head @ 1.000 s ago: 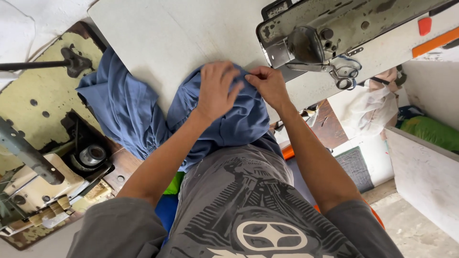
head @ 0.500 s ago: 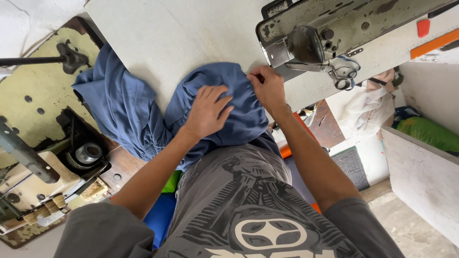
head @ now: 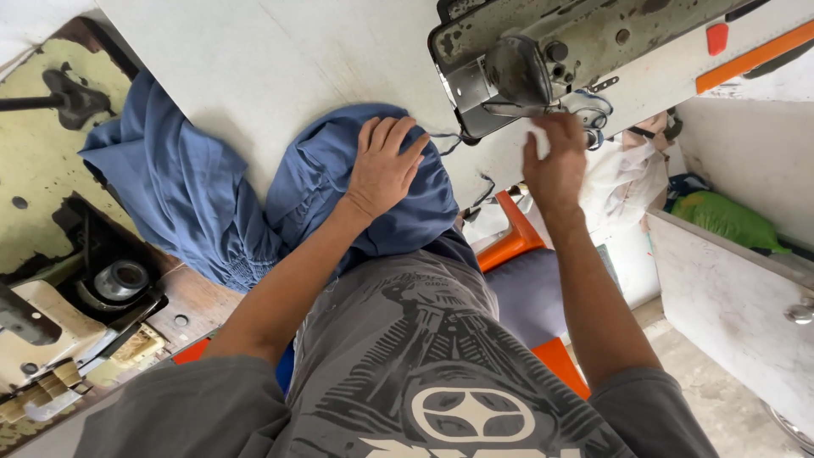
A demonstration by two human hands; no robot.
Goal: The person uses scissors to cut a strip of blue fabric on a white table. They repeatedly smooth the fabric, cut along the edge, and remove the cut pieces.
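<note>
Blue cloth (head: 339, 182) under flat left hand (head: 383, 165).

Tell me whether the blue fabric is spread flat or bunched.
Bunched: the blue fabric is heaped in folds under the left hand, partly hanging off the table.

1. Bright, even daylight; white table (head: 280, 59) near overexposure at 12 o'clock.
2. Soft shadows beneath blue fabric (head: 186, 203).
3. Right hand (head: 555, 165) slightly motion-blurred at 2 o'clock.
4. Wide-angle stretching at frame edges; centre sharp.
</note>
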